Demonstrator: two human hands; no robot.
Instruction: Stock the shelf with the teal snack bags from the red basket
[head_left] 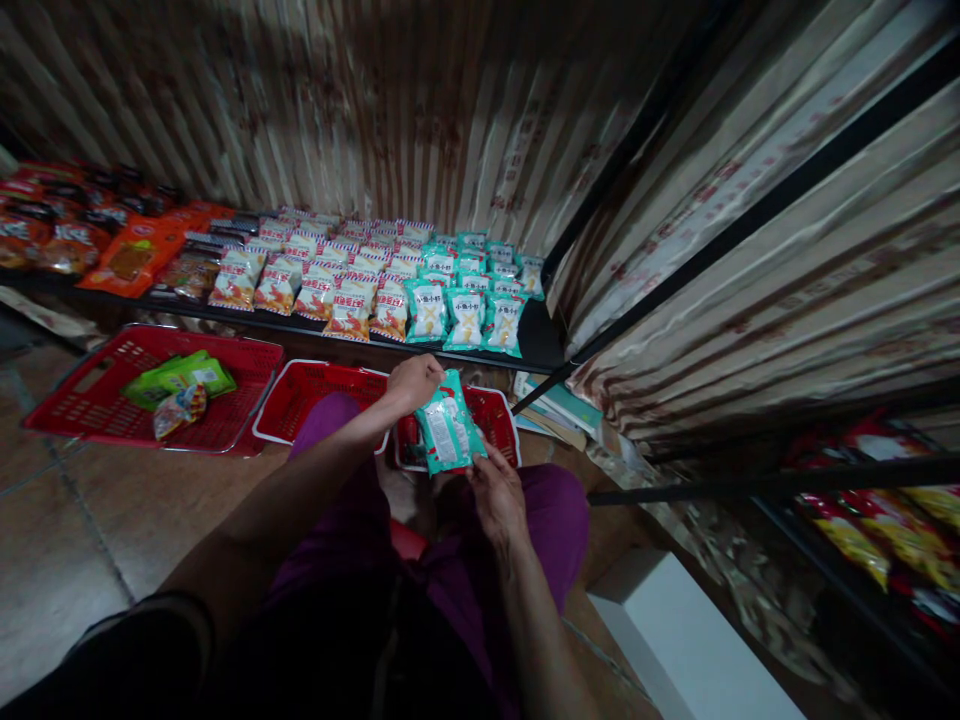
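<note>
A teal snack bag hangs between my two hands, its printed back panel facing up, above a red basket with a white rim. My left hand pinches the bag's upper left corner. At the lower right edge, my right hand grips it between thumb and fingers. On the low black shelf ahead stand several rows of matching teal snack bags, front sides showing. Next to them on the left are rows of white and orange snack bags.
Left of my knees sits another red basket, and farther left a larger red basket holding green packets. A black metal post and a white box lie to my right. Orange packages fill the shelf's left end.
</note>
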